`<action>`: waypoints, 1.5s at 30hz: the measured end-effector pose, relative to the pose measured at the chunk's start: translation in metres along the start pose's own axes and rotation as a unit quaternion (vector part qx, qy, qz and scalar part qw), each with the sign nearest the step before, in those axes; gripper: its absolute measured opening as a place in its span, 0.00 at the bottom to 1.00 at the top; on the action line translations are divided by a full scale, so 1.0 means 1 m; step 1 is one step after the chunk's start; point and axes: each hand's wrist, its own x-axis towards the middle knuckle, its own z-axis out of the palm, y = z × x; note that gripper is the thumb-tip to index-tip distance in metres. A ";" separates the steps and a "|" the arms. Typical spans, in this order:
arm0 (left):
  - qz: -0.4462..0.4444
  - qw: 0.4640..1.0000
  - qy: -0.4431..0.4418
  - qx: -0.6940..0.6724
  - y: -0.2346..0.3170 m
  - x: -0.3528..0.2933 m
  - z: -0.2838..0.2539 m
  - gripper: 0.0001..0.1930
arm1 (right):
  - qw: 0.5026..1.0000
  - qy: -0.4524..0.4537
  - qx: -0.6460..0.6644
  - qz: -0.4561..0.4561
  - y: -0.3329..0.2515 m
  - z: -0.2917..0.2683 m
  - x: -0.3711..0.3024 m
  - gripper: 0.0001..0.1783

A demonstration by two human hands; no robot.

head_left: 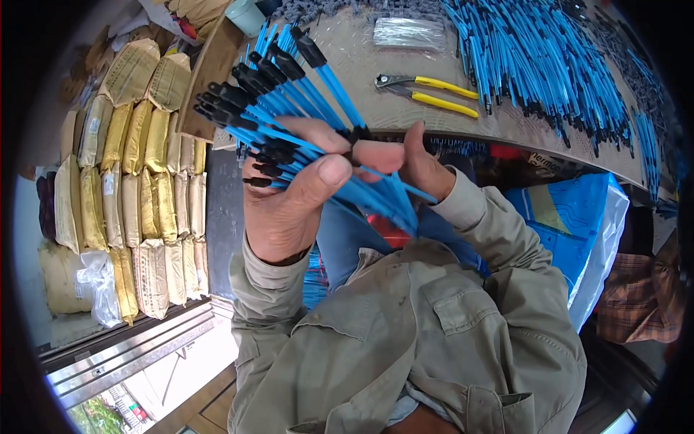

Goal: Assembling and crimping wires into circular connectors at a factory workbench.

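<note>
In front of my chest, my left hand (pixel 293 210) is closed round a fanned bundle of thin blue rods (pixel 307 90) with black end pieces. Its thumb presses across them, and the black ends point up and to the left. The rods' lower ends spread right toward my lap and are slightly blurred. My right hand (pixel 426 170) is beside the bundle, its thumb stretched up and apart, a finger reaching against the rods. One blue rod crosses in front of its palm; its other fingers are partly hidden.
On the worktable (pixel 347 79) ahead lie yellow-handled nippers (pixel 426 94), a pack of clear thin strips (pixel 409 34) and a large pile of similar blue rods (pixel 538 65). Stacked tan and yellow sacks (pixel 137 159) stand left. A blue plastic bag (pixel 560 217) is at my right.
</note>
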 end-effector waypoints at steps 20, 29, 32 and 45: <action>0.009 0.982 -0.174 0.067 0.024 0.015 0.004 0.13 | 0.973 0.086 -0.215 -0.001 0.080 0.011 -0.055 0.50; -0.013 0.976 -0.208 0.061 0.002 -0.021 -0.047 0.12 | 0.882 0.039 -0.443 -0.157 0.026 0.000 -0.027 0.56; -0.015 0.975 -0.205 0.081 -0.009 -0.052 -0.036 0.11 | 0.960 0.052 -0.254 -0.106 0.026 -0.003 -0.012 0.61; -0.037 0.978 -0.201 0.028 -0.120 0.033 -0.069 0.11 | 0.623 0.345 -0.696 -0.091 -0.028 -0.104 -0.003 0.26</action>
